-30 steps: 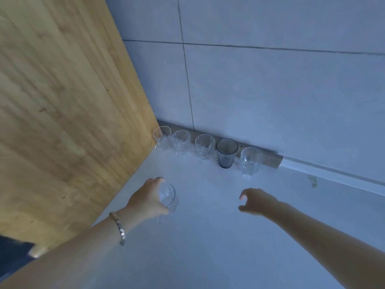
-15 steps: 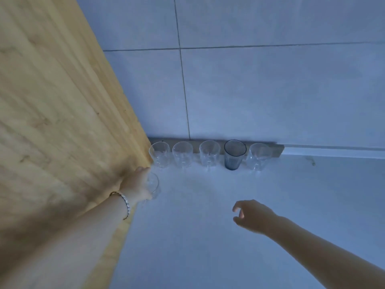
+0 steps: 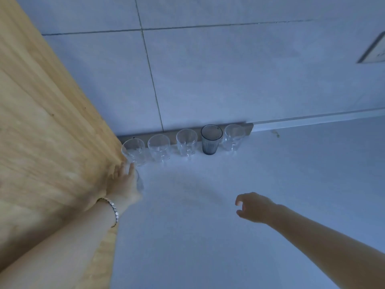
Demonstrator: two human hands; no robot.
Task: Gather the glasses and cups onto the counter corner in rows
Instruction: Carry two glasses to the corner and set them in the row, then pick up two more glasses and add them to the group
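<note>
Several glasses stand in a row along the back wall: clear glasses [image 3: 133, 151], [image 3: 159, 150], [image 3: 186, 143], a dark tinted glass [image 3: 210, 140] and a clear glass [image 3: 233, 137] at the right end. My left hand [image 3: 123, 182] grips another clear glass [image 3: 140, 182] close to the wooden panel, just in front of the row's leftmost glass; the hand hides most of it. My right hand [image 3: 253, 207] hovers over the counter to the right, fingers loosely curled, holding nothing.
A tall wooden panel [image 3: 52, 142] bounds the corner on the left. The pale counter [image 3: 229, 247] runs to the right and toward me. A tiled wall [image 3: 229, 80] stands behind the row, with a framed plate [image 3: 373, 49] at the upper right.
My left hand has carried the clear glass left and back, from the open counter to the panel just in front of the row. My right hand has barely moved.
</note>
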